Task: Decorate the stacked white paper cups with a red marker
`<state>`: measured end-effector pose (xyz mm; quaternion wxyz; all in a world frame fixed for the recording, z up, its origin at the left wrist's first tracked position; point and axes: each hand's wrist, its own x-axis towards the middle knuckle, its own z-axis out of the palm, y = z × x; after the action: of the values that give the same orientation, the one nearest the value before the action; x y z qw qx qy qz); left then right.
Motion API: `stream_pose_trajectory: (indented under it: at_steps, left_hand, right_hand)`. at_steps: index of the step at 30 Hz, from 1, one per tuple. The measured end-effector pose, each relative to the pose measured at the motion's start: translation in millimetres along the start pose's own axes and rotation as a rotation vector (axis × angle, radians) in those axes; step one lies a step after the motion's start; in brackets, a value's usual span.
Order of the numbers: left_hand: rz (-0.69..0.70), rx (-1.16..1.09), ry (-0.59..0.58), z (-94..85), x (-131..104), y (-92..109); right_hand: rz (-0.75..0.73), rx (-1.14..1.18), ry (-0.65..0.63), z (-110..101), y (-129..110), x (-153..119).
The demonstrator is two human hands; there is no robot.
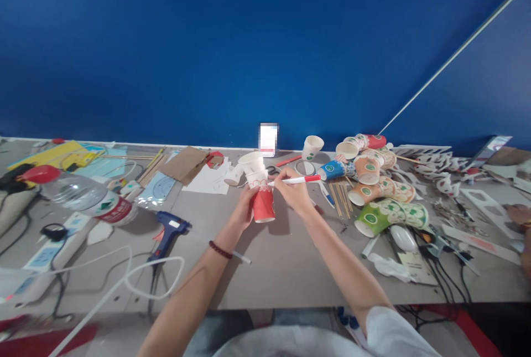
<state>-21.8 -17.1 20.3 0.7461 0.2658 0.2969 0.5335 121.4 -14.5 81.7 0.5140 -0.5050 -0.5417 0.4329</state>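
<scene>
My left hand (245,205) is wrapped round the side of a red-and-white paper cup (264,205), which is tilted above the table. A white paper cup piece (250,162) sits against its upper end; whether the two are joined I cannot tell. Between the fingers of my right hand (293,186) is a white marker pen (302,180) with a red end on the right. Its other end points at the cup's side, and whether the tip touches is too small to tell. Behind my hands a phone (269,139) stands against the blue wall.
Stacked paper cups (367,170) and wooden sticks (342,200) lie to the right. On the left are a blue glue gun (168,233), a plastic bottle (89,199), a power strip (50,257) and loose cables. A person's hand (520,216) shows at the far right edge.
</scene>
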Motion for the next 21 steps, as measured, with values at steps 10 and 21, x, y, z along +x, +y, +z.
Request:
stream_pose_trajectory:
  at_steps: [10, 21]
  left_hand:
    - [-0.068, -0.013, 0.050, 0.9, -1.9, 0.1]
    - [-0.039, 0.004, 0.103, 3.5, -1.8, -0.5]
  right_hand:
    - [0.055, -0.018, 0.005, 0.8, -3.6, 0.2]
    - [0.050, -0.067, -0.020, 2.5, -0.5, -1.5]
